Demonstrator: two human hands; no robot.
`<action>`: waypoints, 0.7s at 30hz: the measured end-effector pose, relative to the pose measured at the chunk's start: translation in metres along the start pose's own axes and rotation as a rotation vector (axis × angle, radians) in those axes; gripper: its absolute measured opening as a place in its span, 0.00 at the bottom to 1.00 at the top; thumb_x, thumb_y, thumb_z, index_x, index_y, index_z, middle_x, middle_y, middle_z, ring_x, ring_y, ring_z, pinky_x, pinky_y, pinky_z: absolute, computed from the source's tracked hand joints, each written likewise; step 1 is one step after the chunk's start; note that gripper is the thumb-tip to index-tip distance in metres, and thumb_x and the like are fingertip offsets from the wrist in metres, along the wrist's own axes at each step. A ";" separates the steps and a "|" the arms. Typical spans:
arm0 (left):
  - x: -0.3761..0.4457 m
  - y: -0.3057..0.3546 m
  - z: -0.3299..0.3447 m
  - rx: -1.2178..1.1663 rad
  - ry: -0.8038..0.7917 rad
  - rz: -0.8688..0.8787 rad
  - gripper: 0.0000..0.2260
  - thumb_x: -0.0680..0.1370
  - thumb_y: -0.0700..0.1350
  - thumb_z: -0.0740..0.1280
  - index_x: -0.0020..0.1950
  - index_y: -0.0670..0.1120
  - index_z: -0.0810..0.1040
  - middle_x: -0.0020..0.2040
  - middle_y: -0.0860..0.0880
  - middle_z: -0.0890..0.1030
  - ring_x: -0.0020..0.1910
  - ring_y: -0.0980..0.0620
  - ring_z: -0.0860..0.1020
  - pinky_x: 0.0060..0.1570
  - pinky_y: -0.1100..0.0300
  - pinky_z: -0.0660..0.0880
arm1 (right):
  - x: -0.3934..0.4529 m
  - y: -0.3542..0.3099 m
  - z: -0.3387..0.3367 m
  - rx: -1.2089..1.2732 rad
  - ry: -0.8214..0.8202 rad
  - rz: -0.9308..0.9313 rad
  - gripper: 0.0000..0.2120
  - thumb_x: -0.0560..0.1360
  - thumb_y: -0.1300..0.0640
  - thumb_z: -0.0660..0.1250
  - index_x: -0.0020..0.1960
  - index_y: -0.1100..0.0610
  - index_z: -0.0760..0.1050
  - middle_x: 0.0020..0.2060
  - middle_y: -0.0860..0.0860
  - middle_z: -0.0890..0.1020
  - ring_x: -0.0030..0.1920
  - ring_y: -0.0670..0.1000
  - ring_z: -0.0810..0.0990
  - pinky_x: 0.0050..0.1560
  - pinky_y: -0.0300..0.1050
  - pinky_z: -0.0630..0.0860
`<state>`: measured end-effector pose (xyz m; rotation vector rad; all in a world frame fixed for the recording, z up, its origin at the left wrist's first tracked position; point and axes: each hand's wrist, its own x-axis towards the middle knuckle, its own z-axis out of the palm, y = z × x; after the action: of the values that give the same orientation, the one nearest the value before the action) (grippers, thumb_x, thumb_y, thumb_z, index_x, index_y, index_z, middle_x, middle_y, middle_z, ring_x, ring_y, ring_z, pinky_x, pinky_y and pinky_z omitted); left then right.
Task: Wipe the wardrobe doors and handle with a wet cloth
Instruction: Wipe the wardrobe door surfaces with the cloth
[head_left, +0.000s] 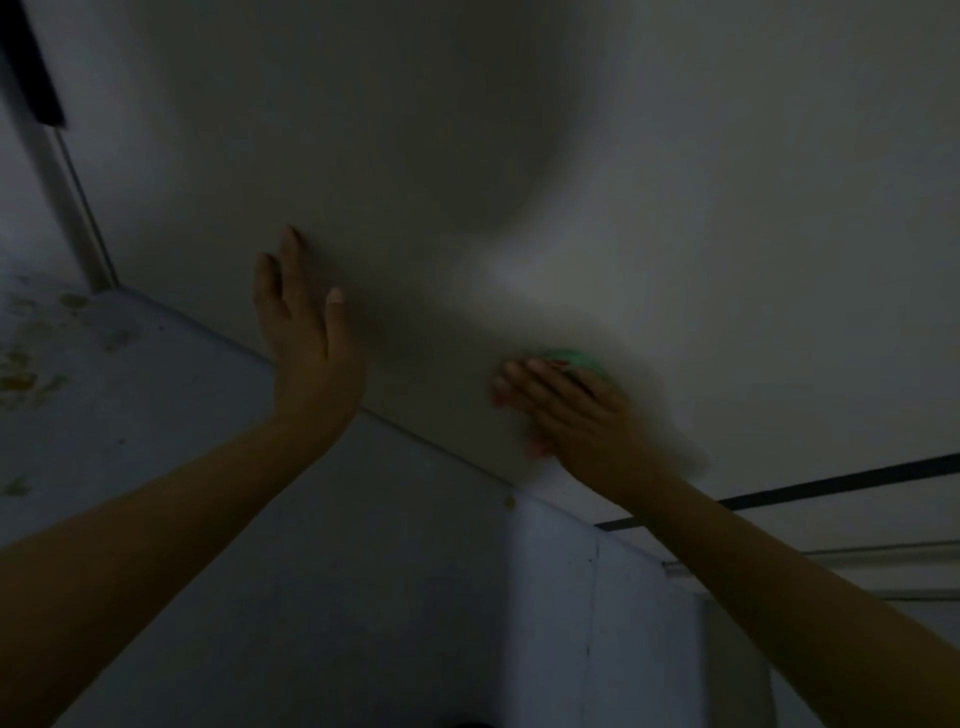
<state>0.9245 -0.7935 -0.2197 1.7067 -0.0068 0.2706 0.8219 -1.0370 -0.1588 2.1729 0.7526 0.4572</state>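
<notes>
A pale white wardrobe door (519, 156) fills most of the dim view, tilted across the frame. My left hand (306, 332) lies flat against the door near its lower edge, fingers straight and pointing up. My right hand (571, 415) presses a green cloth (576, 361) against the door with straight fingers; only the cloth's top edge shows above them. The right hand is blurred. A long metal handle (62, 197) with a dark upper part runs along the door's left edge.
A bluish floor or wall surface (156, 415) with yellowish stains lies at lower left. A blue-grey panel (597, 623) stands below the door's edge. A dark rail (831, 488) and a pale rod (857, 556) cross at lower right.
</notes>
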 end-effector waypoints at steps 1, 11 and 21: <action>0.000 0.000 -0.001 -0.006 -0.001 0.004 0.27 0.80 0.48 0.51 0.78 0.43 0.51 0.77 0.39 0.50 0.77 0.45 0.50 0.65 0.80 0.42 | -0.005 0.000 0.000 -0.011 0.013 0.019 0.25 0.79 0.56 0.55 0.76 0.56 0.58 0.78 0.51 0.49 0.77 0.51 0.45 0.76 0.48 0.40; -0.004 -0.016 0.013 -0.045 0.036 -0.151 0.30 0.79 0.52 0.54 0.78 0.46 0.49 0.77 0.39 0.47 0.77 0.47 0.47 0.60 0.83 0.38 | 0.087 -0.074 0.039 -0.149 -0.289 -0.435 0.27 0.80 0.54 0.42 0.75 0.66 0.41 0.77 0.56 0.52 0.77 0.57 0.49 0.71 0.55 0.29; -0.008 -0.021 0.019 -0.037 0.058 -0.168 0.34 0.79 0.55 0.61 0.78 0.49 0.46 0.78 0.42 0.44 0.76 0.53 0.45 0.64 0.77 0.41 | 0.099 -0.106 0.062 -0.120 -0.571 -0.655 0.29 0.83 0.51 0.44 0.76 0.66 0.38 0.77 0.57 0.44 0.77 0.58 0.42 0.68 0.60 0.31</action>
<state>0.9238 -0.8102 -0.2437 1.6510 0.1725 0.1933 0.8915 -0.9514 -0.2720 1.6800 1.0010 -0.4260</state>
